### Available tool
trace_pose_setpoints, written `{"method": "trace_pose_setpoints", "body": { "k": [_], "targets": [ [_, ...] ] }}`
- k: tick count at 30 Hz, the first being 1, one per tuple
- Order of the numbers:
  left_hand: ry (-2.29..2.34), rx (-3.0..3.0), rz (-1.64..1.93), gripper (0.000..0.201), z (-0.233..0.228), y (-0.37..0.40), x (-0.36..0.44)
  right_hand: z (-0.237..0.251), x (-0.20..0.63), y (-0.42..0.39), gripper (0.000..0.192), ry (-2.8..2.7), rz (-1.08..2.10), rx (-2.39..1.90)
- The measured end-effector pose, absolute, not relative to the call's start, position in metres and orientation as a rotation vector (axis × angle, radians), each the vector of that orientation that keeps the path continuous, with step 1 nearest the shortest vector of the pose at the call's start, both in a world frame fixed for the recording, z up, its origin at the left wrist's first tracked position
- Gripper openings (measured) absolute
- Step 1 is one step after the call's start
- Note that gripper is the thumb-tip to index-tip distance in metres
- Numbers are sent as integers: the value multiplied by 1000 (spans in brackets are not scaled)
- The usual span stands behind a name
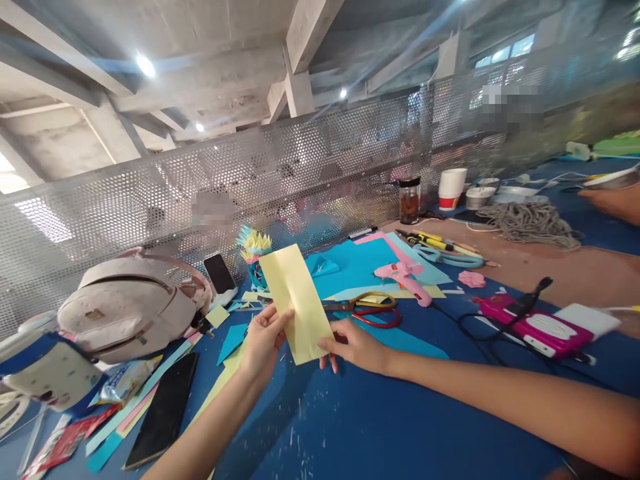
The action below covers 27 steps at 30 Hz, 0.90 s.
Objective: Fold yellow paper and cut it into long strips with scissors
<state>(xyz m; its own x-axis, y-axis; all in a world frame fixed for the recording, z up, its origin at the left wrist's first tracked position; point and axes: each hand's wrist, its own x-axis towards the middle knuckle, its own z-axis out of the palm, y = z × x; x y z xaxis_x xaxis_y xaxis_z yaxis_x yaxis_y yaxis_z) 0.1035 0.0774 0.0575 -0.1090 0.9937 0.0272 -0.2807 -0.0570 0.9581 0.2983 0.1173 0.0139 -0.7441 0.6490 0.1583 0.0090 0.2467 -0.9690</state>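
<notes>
Both hands are pinching a folded pale yellow paper strip (pixel 297 303) above the blue table (pixel 380 427): left hand (pixel 263 340) on its lower left edge, right hand (pixel 357 345) at the bottom right corner. Yellow-handled scissors (pixel 367 308) and a pink glue gun (pixel 406 277) lie just behind; a white backpack (pixel 125 310) sits off left.

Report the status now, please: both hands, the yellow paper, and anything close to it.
Left hand and right hand both pinch yellow paper strip, held above blue table. Scissors and pink glue gun lie just behind.
</notes>
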Motion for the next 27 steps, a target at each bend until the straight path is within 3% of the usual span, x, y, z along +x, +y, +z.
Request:
{"method": "trace_pose_setpoints", "body": {
  "k": [5,11,19,27],
  "targets": [
    [1146,1031,1525,46,74,78,81,21,299,112,45,-2190,1778,-401],
    [1243,1150,1413,36,64,63,89,24,298,112,46,-2093,1713,-489],
    [1169,1248,998,26,36,42,107,26,296,128,42,-1894,1487,-736],
    [1256,1307,1129,27,33,63,96,26,291,125,35,-2022,1447,-728]
  ]
}}
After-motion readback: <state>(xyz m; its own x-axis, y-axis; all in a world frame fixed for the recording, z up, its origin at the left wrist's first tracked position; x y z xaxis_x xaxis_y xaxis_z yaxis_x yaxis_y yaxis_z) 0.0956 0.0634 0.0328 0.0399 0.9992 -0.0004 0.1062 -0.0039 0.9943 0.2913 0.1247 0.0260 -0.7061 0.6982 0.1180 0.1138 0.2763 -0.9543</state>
